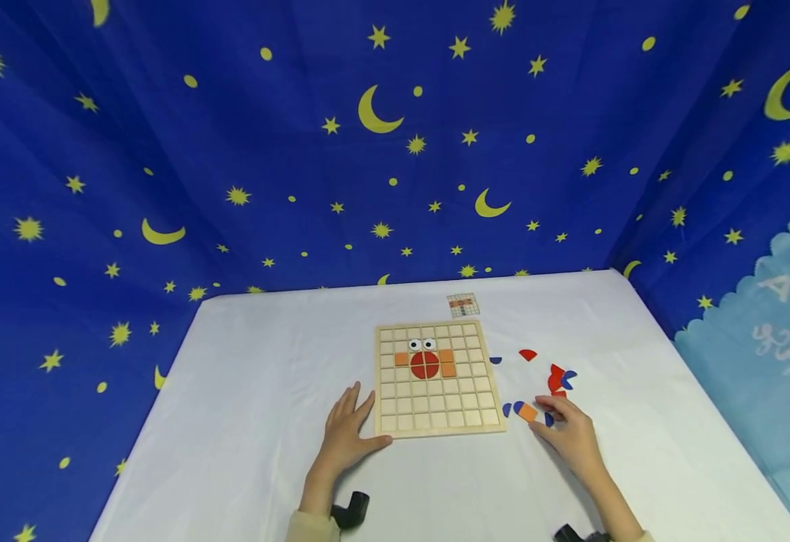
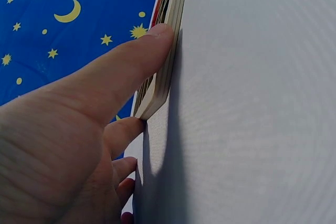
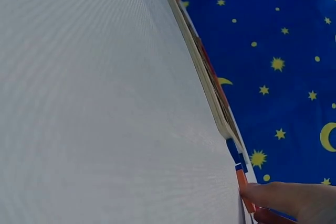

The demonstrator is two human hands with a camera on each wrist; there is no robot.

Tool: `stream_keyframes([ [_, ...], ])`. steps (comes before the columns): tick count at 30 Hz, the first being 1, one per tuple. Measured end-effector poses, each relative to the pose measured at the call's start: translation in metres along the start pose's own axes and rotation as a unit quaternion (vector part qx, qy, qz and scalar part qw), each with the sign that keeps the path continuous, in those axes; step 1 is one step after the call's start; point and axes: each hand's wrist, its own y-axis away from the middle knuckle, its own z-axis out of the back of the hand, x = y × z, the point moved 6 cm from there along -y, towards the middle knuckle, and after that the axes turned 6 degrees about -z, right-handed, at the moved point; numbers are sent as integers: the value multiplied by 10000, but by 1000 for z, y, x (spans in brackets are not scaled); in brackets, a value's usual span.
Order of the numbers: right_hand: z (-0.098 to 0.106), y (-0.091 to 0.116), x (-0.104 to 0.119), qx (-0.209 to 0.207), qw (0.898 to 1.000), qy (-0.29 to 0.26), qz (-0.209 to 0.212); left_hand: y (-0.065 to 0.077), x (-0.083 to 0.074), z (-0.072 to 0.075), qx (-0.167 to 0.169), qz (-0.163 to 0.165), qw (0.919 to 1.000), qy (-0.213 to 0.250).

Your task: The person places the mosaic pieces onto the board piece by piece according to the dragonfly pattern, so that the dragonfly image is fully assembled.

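A wooden grid board [image 1: 436, 434] lies on the white table. On it are two eye tiles [image 1: 422, 345], a red circle of quarter tiles [image 1: 425, 366] and orange tiles [image 1: 448, 368] on both sides of the circle. My left hand [image 1: 346, 436] spreads its fingers round the board's near left corner; in the left wrist view its thumb [image 2: 160, 35] rests at the board's edge. Right of the board, my right hand [image 1: 571, 436] pinches an orange square tile [image 1: 527, 412] between thumb and fingers. Blue half-round tiles [image 1: 506, 410] lie close beside that tile.
Several red tiles [image 1: 555, 376] and a blue tile [image 1: 568, 379] are scattered beyond my right hand. A small pattern card [image 1: 463, 304] lies behind the board. Blue star-printed cloth [image 1: 341, 165] hangs round the table, with a light blue panel [image 1: 767, 324] at right.
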Motion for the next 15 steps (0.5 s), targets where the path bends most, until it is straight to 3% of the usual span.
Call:
stream_keyframes([
  [8, -5, 3, -2, 112, 9996, 158, -205, 1, 0, -3, 51, 28, 10000, 32],
  [15, -1, -2, 6, -162, 9993, -323, 41, 0, 1, 0, -24, 11, 9999, 143],
])
